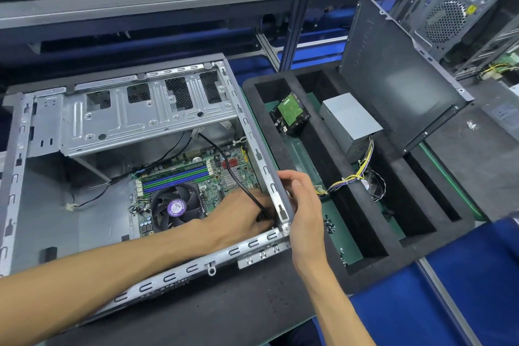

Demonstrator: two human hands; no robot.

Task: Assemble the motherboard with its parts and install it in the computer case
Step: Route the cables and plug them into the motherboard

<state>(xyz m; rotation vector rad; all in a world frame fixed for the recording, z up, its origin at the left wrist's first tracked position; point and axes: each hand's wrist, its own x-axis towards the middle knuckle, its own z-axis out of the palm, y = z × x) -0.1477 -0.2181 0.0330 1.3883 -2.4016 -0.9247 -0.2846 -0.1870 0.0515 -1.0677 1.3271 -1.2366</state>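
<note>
Head view, frame centre: left hand [241, 215] inside computer case [22, 166], fingers pinching black cable [236, 177] over motherboard [216, 177]; right hand [302, 199] grasping case's right rim.

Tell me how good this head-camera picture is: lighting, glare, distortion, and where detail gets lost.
Head view: bright, even overhead light; mild glare on the drive cage. Wide-angle lens bows the bench rail and the case edges. The motherboard is sharp, but the left hand hides where the black cable ends; the foam tray slots go nearly black.
</note>
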